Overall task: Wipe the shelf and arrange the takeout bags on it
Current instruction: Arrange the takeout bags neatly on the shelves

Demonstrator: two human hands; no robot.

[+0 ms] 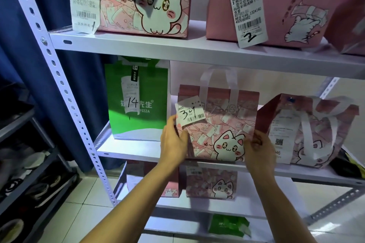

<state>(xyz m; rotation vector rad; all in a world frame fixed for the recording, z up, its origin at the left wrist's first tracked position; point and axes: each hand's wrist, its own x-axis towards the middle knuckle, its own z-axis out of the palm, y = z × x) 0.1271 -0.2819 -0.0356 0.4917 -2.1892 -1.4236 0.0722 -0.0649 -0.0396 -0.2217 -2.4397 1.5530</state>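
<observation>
A pink cat-print takeout bag (pixel 221 122) with a receipt marked 34 (pixel 190 115) stands on the middle board of the white metal shelf (pixel 126 151). My left hand (pixel 172 142) grips its left side, the thumb on the front below the receipt. My right hand (pixel 259 151) holds its lower right corner. A green pizza bag (pixel 138 102) marked 14 stands to its left. A leaning pink cat bag (pixel 308 132) is on the right, close to the held bag.
The top board (pixel 177 45) carries a cat-print bag (pixel 144 0) and a plain pink bag (pixel 276 6) marked 2. Below are another cat bag (pixel 212 183) and a green bag (pixel 229 225). A dark rack with shoes (pixel 25 173) stands at left.
</observation>
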